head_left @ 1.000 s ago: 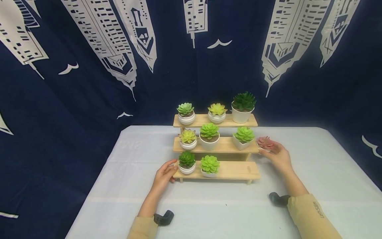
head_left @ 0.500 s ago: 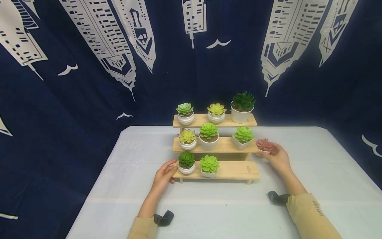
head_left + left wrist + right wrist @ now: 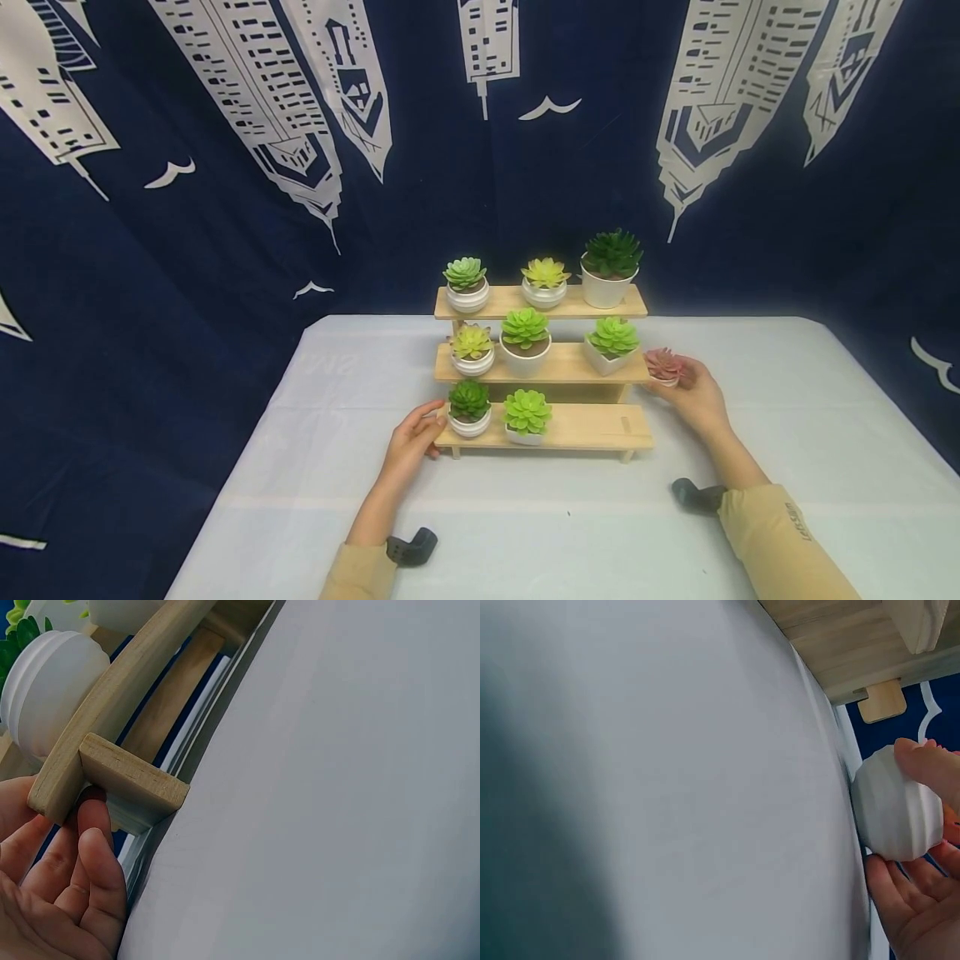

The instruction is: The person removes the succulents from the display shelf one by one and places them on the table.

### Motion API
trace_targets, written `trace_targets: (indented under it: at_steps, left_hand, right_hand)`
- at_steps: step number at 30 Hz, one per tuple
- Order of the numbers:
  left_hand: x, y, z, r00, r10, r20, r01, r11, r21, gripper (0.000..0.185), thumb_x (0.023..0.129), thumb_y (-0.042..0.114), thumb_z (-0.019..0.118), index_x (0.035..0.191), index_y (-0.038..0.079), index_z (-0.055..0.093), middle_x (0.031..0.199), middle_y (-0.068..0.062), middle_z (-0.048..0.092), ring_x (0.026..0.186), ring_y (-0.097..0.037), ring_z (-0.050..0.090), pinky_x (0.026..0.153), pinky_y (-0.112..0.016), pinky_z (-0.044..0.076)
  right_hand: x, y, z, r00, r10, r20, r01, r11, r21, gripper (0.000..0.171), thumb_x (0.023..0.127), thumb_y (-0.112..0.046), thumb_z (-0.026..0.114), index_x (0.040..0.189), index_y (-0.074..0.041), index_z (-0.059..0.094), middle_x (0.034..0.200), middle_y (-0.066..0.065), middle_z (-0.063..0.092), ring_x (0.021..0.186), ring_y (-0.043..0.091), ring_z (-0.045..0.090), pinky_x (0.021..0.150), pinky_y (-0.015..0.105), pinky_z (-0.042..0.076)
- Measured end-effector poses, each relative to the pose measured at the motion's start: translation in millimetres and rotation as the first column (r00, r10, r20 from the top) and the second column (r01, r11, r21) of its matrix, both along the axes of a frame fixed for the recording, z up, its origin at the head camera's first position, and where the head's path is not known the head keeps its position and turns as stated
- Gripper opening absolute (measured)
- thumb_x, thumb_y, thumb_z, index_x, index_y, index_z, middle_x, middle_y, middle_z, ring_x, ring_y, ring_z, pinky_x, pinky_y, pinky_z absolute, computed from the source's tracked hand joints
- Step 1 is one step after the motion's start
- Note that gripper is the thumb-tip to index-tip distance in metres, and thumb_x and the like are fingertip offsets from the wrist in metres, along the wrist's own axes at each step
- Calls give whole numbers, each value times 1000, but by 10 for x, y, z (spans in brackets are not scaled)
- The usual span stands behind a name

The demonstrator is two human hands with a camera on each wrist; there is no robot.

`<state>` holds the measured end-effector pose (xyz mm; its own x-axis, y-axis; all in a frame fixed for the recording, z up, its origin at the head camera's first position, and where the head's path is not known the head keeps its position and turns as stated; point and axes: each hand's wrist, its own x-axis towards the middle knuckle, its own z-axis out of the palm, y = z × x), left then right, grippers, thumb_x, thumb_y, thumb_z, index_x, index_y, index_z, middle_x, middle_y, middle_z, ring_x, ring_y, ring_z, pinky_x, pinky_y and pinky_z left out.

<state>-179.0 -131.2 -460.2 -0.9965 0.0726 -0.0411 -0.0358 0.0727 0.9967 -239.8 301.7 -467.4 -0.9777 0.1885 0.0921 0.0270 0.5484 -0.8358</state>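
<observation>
A three-tier wooden stand point(image 3: 585, 427) sits mid-table and carries several small succulents in white pots. My left hand point(image 3: 417, 437) grips the left end of its bottom shelf, next to a dark green succulent point(image 3: 469, 399). In the left wrist view the fingers point(image 3: 94, 855) curl against the stand's foot point(image 3: 131, 780). My right hand point(image 3: 696, 393) holds a pink succulent in a white pot point(image 3: 664, 365) just off the right end of the middle shelf. In the right wrist view the ribbed white pot point(image 3: 895, 814) lies between a fingertip and the palm point(image 3: 911, 915), above the cloth.
A white cloth covers the table point(image 3: 555, 525). A dark blue curtain point(image 3: 225, 250) printed with white skyscrapers hangs close behind the stand. The bottom shelf's right half carries no pot. Black wrist mounts point(image 3: 411, 550) sit on both forearms.
My right hand has edged the pink succulent slightly down and left, nearer the stand's right end. The left hand has stayed on the bottom shelf.
</observation>
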Motion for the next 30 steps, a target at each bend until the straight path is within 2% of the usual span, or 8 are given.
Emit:
trace_targets:
  at_steps: [4, 9, 18, 22, 30]
  left_hand:
    - [0, 2, -4, 1000, 1, 0, -1, 1000, -2, 42, 95, 13, 57, 133, -2, 48, 103, -14, 66, 64, -12, 53, 58, -23, 49]
    - [2, 9, -5, 1000, 0, 6, -1, 1000, 6, 42, 94, 13, 57, 133, -1, 48, 102, -13, 67, 65, -13, 53, 59, -23, 49]
    - [-7, 11, -4, 1000, -3, 8, 3, 1000, 12, 41, 94, 13, 57, 132, 0, 49, 102, -13, 67, 65, -12, 54, 59, -23, 48]
    - [-2, 7, -2, 1000, -3, 10, 3, 1000, 11, 41, 95, 13, 56, 133, 0, 49, 102, -13, 66, 66, -12, 54, 59, -23, 48]
    - [4, -2, -1, 1000, -6, 3, 6, 1000, 7, 41, 95, 12, 56, 133, -1, 48, 104, -14, 66, 66, -12, 54, 59, -23, 49]
  right_hand:
    - [14, -23, 32, 1000, -13, -9, 14, 999, 37, 79, 83, -20, 71, 138, 15, 25, 131, 39, 38, 119, 50, 41, 99, 55, 35]
    - [42, -58, 87, 998, -40, -43, 41, 999, 15, 82, 84, -19, 70, 141, 12, 20, 135, 38, 34, 121, 51, 38, 100, 54, 34]
    - [91, -102, 156, 982, -92, -165, 100, 994, 39, 79, 84, -26, 70, 140, 10, 27, 138, 32, 36, 125, 47, 36, 99, 56, 34]
    - [126, -126, 196, 976, -101, -194, 115, 991, 64, 81, 84, -31, 70, 141, 8, 28, 137, 30, 39, 126, 44, 37, 98, 55, 35]
    - [225, -188, 311, 959, -107, -261, 135, 986, 93, 75, 85, -27, 70, 141, 4, 31, 134, 27, 45, 122, 41, 42, 95, 53, 39]
